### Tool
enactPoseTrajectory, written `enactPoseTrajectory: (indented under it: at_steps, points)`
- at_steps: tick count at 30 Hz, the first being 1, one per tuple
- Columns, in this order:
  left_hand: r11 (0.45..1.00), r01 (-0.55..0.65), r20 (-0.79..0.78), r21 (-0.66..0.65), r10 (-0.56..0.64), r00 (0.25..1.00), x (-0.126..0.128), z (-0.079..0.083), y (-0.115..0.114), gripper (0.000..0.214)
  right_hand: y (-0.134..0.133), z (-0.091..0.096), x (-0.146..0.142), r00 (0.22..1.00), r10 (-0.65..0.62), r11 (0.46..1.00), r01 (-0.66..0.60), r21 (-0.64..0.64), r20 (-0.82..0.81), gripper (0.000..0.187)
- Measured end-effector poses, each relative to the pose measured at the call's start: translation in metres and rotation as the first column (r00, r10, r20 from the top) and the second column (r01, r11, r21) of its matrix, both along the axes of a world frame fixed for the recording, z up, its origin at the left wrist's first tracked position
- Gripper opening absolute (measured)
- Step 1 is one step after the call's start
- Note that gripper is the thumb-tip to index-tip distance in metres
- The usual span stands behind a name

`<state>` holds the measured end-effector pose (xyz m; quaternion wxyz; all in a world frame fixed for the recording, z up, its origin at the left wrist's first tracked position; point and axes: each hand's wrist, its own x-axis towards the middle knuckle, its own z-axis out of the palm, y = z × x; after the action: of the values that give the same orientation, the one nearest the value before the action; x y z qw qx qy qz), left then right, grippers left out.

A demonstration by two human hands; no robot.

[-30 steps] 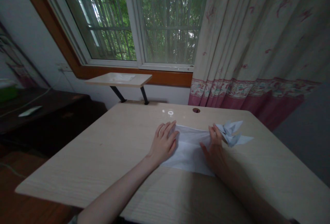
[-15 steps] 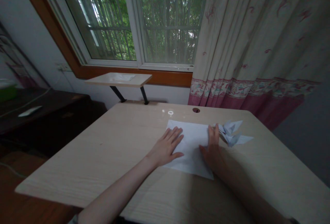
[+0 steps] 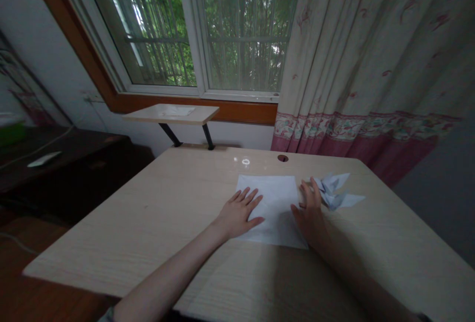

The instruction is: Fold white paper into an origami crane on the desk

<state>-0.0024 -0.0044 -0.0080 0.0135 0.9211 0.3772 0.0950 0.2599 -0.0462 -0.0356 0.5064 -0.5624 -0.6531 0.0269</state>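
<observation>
A white sheet of paper (image 3: 274, 208) lies flat on the light wooden desk. My left hand (image 3: 240, 213) rests on its left part, palm down with fingers spread. At the sheet's right edge is my right hand (image 3: 309, 213), its fingers apart and slightly bent, with nothing held; whether it touches the paper I cannot tell. Just beyond the right fingertips sit folded white paper shapes (image 3: 337, 192), which look like origami cranes; how many there are is hard to make out.
The desk (image 3: 156, 223) has a round cable hole (image 3: 282, 158) near its back edge. A small raised shelf (image 3: 148, 114) at the back left bears a white sheet (image 3: 177, 111). Behind are a window and a curtain (image 3: 334, 124); a dark table (image 3: 74, 154) stands at left.
The sheet has turned slightly, its lower right corner moving up. My right fingers have drawn back from its right edge and bent a little. My left hand stays almost in place.
</observation>
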Motion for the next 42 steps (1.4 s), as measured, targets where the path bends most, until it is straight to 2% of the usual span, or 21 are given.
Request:
enactPoseTrajectory:
  at_steps: [3, 7, 10, 14, 17, 20, 25, 31, 35, 42]
  points:
    - [1.000, -0.020, 0.023, -0.004, 0.021, 1.000, 0.000, -0.003, 0.000, 0.068, -0.001, 0.003, -0.002, 0.988, 0.065, 0.998, -0.065, 0.000, -0.137, 0.062]
    - [0.998, -0.050, 0.029, -0.032, 0.051, 0.998, 0.000, -0.004, 0.000, 0.070, -0.005, 0.011, -0.003, 0.934, 0.144, 0.985, -0.166, -0.039, -0.327, 0.067]
    - [0.997, -0.050, 0.024, -0.058, 0.052, 0.998, 0.000, -0.002, 0.001, 0.073, -0.007, 0.015, 0.000, 0.913, 0.152, 0.978, -0.195, -0.079, -0.379, 0.062]
    - [0.994, -0.039, -0.002, -0.106, 0.039, 0.999, -0.002, 0.004, 0.001, 0.086, -0.006, 0.017, 0.002, 0.931, 0.100, 0.981, -0.150, -0.119, -0.352, 0.056]
    - [0.994, -0.023, -0.002, -0.107, 0.023, 1.000, -0.003, 0.005, 0.001, 0.097, -0.005, 0.018, -0.001, 0.952, 0.066, 0.980, -0.118, -0.162, -0.298, 0.061]
    - [0.994, -0.010, -0.001, -0.110, 0.010, 1.000, -0.005, 0.004, 0.002, 0.103, -0.005, 0.020, -0.004, 0.967, 0.084, 0.978, -0.126, -0.164, -0.241, 0.063]
    - [0.991, -0.005, -0.010, -0.133, 0.004, 1.000, -0.005, 0.004, 0.003, 0.107, -0.006, 0.022, -0.002, 0.964, 0.079, 0.986, -0.113, -0.121, -0.255, 0.059]
    - [0.990, 0.006, -0.014, -0.142, -0.008, 1.000, -0.004, 0.006, 0.003, 0.106, -0.007, 0.024, 0.003, 0.945, 0.100, 0.979, -0.149, -0.137, -0.313, 0.058]
    - [0.987, -0.010, -0.021, -0.161, 0.007, 1.000, -0.003, 0.007, 0.002, 0.106, -0.011, 0.026, 0.000, 0.925, 0.171, 0.971, -0.216, -0.099, -0.339, 0.054]
    - [0.989, -0.045, -0.013, -0.143, 0.044, 0.999, 0.004, 0.009, -0.007, 0.105, -0.020, 0.029, 0.000, 0.913, 0.317, 0.940, -0.339, -0.046, -0.257, 0.044]
